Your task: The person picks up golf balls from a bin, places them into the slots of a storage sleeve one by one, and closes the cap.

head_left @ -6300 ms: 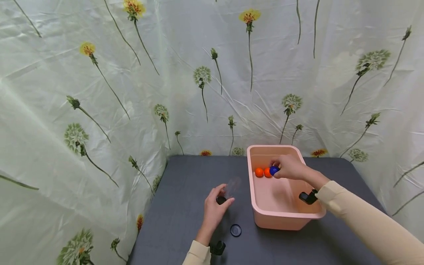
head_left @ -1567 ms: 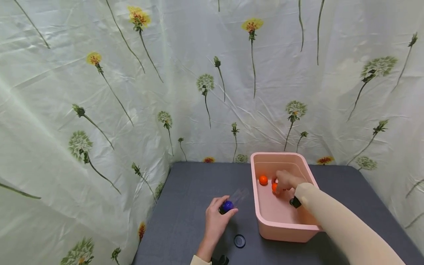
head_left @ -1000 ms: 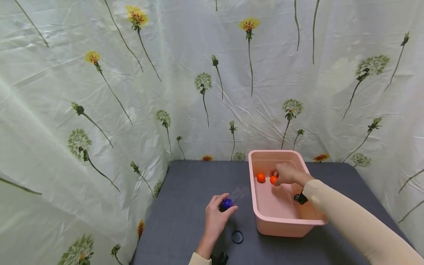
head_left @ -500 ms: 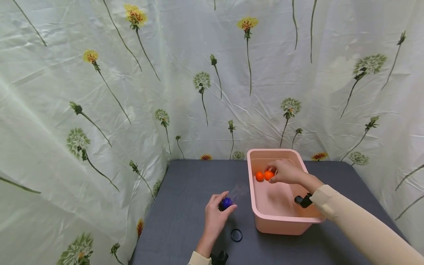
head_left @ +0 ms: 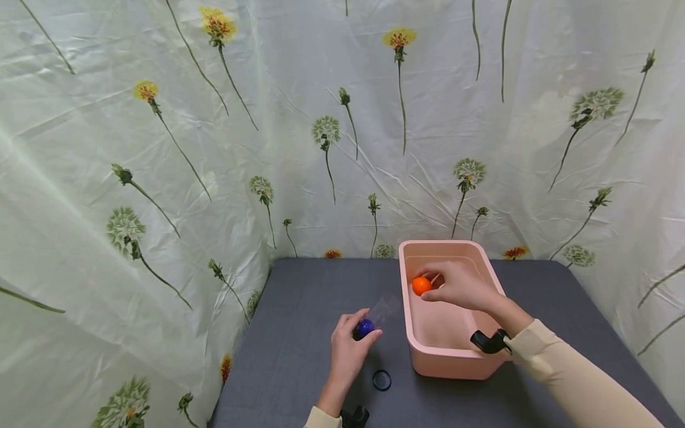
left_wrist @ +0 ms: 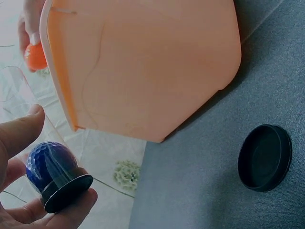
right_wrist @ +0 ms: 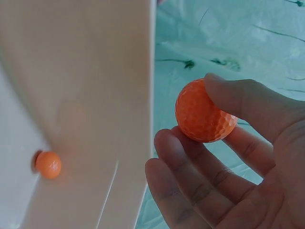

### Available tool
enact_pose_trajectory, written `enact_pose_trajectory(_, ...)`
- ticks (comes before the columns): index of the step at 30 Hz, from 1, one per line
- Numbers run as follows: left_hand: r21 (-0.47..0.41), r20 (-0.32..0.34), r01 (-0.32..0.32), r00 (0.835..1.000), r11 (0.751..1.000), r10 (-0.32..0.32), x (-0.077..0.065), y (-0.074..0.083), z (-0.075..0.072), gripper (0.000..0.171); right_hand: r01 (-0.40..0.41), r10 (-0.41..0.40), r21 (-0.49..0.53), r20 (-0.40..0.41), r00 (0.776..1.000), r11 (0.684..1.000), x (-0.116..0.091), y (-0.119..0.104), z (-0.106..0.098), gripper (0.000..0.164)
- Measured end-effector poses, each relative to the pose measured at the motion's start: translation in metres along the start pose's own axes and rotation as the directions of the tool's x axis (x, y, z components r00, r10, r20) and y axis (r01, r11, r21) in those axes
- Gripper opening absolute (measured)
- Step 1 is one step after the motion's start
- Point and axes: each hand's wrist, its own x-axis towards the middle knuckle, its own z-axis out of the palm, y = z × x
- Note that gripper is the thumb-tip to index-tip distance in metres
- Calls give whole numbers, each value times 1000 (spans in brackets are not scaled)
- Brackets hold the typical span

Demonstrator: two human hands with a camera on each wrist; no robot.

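My right hand (head_left: 455, 285) is pinching an orange ball (head_left: 421, 286) right of centre in the head view; at lower centre, my left hand (head_left: 346, 345) is gripping a tube (head_left: 384, 310) with a blue ball (head_left: 365, 328) inside.

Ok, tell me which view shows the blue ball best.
Left wrist: the blue ball appears large, its dimples visible. The head view shows it small, at the left hand; the right wrist view misses it.
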Motion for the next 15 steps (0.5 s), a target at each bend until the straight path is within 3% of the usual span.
enact_pose_trajectory(7,15,4,4,1000,1000,-4,-1,2,0,51,67,-68,79,7,998,995,-4,-14,13,40)
enact_pose_trajectory(15,13,27,-12,1000,1000,12,-1,2,0,51,48,-50,101,17,999,994,-3,-20,23,39)
